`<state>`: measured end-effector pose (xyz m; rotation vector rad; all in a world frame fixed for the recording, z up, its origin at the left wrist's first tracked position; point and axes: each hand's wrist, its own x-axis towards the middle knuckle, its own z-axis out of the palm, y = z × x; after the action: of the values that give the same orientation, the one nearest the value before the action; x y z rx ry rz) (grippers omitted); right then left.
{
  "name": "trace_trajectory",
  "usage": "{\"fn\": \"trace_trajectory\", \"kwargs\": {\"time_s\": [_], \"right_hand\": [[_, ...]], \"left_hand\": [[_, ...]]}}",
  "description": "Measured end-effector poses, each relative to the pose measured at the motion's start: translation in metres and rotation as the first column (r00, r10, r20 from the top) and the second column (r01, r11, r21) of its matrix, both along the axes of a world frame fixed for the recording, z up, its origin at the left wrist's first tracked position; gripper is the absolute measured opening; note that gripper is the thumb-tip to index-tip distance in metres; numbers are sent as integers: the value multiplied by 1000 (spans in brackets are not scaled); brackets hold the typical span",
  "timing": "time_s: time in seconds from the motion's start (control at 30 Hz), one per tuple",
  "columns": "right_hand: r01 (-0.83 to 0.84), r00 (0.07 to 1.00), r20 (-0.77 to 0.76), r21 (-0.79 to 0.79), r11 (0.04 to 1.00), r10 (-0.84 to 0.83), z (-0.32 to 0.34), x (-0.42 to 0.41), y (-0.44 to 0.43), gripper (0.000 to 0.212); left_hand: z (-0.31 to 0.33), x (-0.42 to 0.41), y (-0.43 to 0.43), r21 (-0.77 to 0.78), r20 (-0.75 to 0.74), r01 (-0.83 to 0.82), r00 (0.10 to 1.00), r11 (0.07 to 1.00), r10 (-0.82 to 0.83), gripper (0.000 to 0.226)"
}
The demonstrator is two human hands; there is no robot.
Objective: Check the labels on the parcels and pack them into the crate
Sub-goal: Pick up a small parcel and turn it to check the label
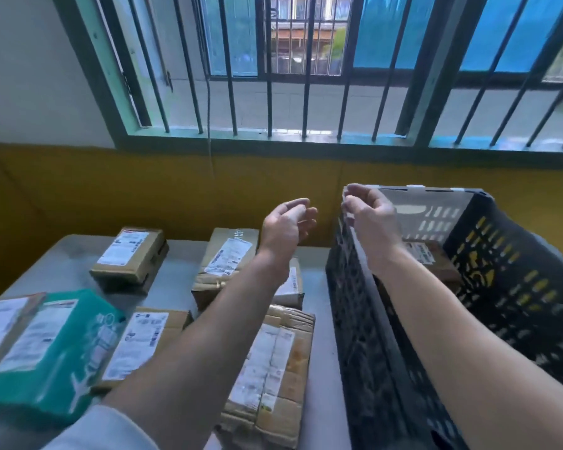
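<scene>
While labelled parcels (129, 259) lie across the bench (62, 264), left hand (288, 227) hovers, fingers loosely curled, grasping nothing; right hand (369, 211) likewise empty beside the black crate (514, 287), one parcel (431, 258) inside.

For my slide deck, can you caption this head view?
Both hands, left and right, raised empty above labelled parcels; one parcel already in the black crate.

A plain back room used for sorting mail, by the look of it: a grey bench (62, 264) carries labelled cardboard parcels (129, 258) beside a black plastic crate (355, 319). The wall (143, 196) is ochre below and white above, under a barred window (273, 76) facing a street.
</scene>
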<state>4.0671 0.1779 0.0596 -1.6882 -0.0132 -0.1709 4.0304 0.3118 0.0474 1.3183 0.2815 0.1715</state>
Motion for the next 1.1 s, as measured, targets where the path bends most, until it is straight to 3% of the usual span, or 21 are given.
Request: {"fn": "trace_trajectory", "kwargs": {"time_s": [0.17, 0.27, 0.57, 0.7, 0.8, 0.93, 1.1], "right_hand": [[-118, 984, -138, -35, 992, 112, -7, -6, 41, 19], [-140, 962, -247, -81, 987, 116, -30, 0, 62, 28], [-105, 813, -578, -276, 955, -77, -133, 30, 87, 52], [-145, 770, -627, -358, 922, -122, -162, 39, 91, 53], [-199, 733, -666, -404, 893, -138, -175, 44, 93, 53], [-237, 701, -709, -338, 911, -81, -185, 48, 93, 34], [-161, 739, -669, -288, 944, -78, -177, 48, 91, 22]], "left_hand": [[-29, 1, 40, -14, -140, -8, 990, 1000, 6, 16], [-53, 9, 56, 11, -240, -24, 971, 1000, 26, 18], [-128, 45, 80, 167, -520, 69, 854, 984, 29, 41], [-150, 61, 80, 152, -585, 125, 811, 980, -13, 54], [-162, 64, 79, 75, -621, 157, 780, 985, -78, 25], [-171, 71, 80, 75, -630, 192, 770, 979, -103, 28], [-170, 73, 80, -13, -582, 198, 795, 980, -169, 27]]}}
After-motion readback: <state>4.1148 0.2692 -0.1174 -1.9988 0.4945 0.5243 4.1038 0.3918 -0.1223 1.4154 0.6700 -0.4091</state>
